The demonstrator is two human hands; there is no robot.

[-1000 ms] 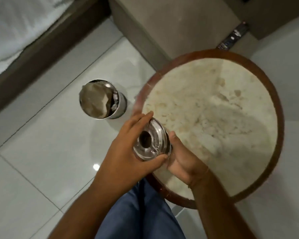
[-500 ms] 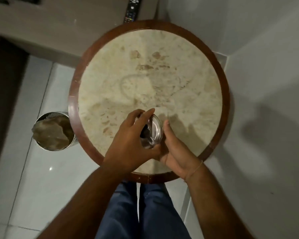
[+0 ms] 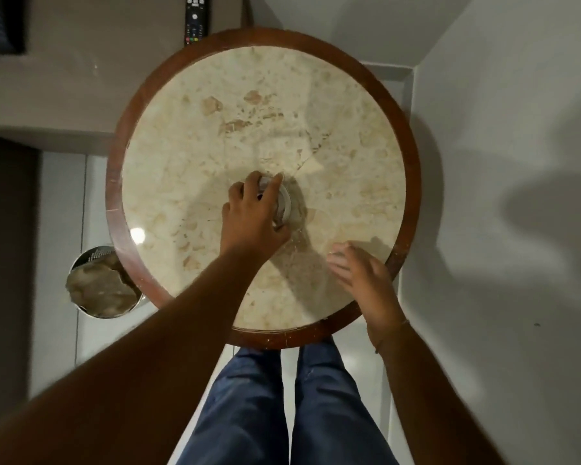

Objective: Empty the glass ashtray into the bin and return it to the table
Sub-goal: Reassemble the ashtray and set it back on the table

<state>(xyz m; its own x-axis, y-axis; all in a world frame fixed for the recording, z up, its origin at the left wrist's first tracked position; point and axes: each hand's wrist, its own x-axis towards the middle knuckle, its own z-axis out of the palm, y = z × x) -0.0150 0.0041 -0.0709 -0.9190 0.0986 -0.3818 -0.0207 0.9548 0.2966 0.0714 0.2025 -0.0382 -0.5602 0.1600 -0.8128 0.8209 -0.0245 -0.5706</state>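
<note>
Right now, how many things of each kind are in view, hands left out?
Ashtray: 1
Table: 1
Bin: 1
Remote control: 1
Total: 4

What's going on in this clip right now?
A person stands at a round marble-topped table and is setting the glass ashtray down near its middle. The left hand covers the ashtray from above, fingers curled round its rim. The right hand is off it, open, over the table's near edge. The metal bin sits on the floor to the left, partly tucked under the table's rim. A remote control lies beyond the table.
</note>
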